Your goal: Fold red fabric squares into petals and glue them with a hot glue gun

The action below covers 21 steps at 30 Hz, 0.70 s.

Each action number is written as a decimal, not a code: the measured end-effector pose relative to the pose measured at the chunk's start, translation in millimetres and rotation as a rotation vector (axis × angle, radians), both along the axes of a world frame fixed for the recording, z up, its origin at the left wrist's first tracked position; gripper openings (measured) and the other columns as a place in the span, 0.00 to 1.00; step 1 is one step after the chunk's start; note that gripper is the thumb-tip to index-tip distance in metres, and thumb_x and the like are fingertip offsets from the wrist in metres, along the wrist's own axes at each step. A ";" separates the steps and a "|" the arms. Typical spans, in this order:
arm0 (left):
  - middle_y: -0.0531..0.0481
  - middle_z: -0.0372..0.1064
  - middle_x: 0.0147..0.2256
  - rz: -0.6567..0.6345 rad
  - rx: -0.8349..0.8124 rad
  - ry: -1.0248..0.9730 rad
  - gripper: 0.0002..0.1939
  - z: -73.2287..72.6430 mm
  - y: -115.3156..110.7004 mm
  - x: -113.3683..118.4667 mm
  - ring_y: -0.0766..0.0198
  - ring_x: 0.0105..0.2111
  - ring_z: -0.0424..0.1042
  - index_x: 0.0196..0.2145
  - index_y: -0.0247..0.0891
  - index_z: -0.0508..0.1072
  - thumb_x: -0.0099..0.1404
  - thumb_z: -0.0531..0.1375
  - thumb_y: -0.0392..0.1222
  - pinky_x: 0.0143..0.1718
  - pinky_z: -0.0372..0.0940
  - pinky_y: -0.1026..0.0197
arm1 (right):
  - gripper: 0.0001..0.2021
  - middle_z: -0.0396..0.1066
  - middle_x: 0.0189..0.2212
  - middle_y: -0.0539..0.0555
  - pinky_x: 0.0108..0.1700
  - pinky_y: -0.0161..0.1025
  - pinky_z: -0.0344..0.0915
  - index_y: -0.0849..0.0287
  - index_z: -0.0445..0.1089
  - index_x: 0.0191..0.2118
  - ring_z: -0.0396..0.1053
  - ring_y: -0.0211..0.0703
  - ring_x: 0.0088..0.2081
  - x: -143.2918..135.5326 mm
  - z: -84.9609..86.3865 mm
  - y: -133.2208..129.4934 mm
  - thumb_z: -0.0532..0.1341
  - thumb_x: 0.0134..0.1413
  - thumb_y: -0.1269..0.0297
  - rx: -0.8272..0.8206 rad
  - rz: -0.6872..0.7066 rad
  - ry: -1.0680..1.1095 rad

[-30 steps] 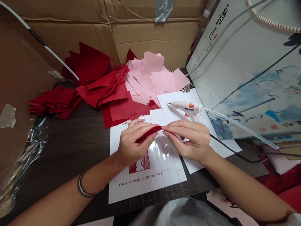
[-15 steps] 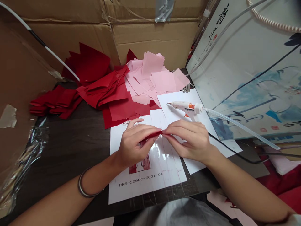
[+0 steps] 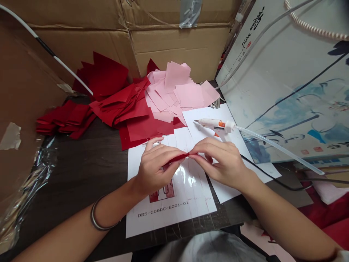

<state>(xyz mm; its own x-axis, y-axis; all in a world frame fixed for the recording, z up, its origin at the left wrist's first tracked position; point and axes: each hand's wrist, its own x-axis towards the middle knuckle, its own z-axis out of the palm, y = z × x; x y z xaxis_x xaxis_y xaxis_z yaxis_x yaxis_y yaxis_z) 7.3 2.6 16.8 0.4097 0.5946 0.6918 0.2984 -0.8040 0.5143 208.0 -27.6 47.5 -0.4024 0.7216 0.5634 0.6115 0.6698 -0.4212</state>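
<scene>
Between my two hands is a folded piece of red fabric (image 3: pixel 177 158), seen nearly edge-on. My left hand (image 3: pixel 158 165) is closed on it, thumb below and fingers above, with one finger raised. At the fabric's right end, the thumb and forefinger of my right hand (image 3: pixel 222 160) pinch its tip. Both hands are above a glossy white sheet (image 3: pixel 174 222) printed with a picture and a code. Just beyond my right hand lies a white glue gun (image 3: pixel 215 124) with a clear glue stick in its back, resting on another white paper (image 3: pixel 191 115).
Red fabric pieces (image 3: pixel 144 125) and pink squares (image 3: pixel 188 95) are heaped at the back. Folded red pieces (image 3: pixel 67 118) lie at left. Metal clips (image 3: pixel 216 103) show beside the pink heap. Cardboard (image 3: pixel 177 51) walls the back; a painted white panel (image 3: pixel 289 91) stands at right.
My right hand's fingertips have shifted slightly along the fabric's end, and a little more red shows between the hands. My left hand keeps its hold almost unmoved.
</scene>
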 end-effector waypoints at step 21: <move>0.52 0.79 0.31 0.006 -0.014 -0.013 0.07 -1.4 -0.4 0.0 0.65 0.29 0.75 0.36 0.40 0.75 0.60 0.63 0.32 0.51 0.63 0.48 | 0.07 0.75 0.30 0.50 0.30 0.34 0.67 0.58 0.71 0.38 0.70 0.35 0.28 0.8 -1.2 2.5 0.64 0.54 0.75 0.062 0.020 0.078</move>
<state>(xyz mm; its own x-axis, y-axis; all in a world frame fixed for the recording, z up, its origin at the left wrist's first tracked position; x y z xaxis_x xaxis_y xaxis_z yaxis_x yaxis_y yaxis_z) 7.3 2.2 15.5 0.3969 0.6070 0.6885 0.2963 -0.7947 0.5298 208.7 -25.1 46.4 -0.3695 0.6768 0.6366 0.5650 0.7076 -0.4243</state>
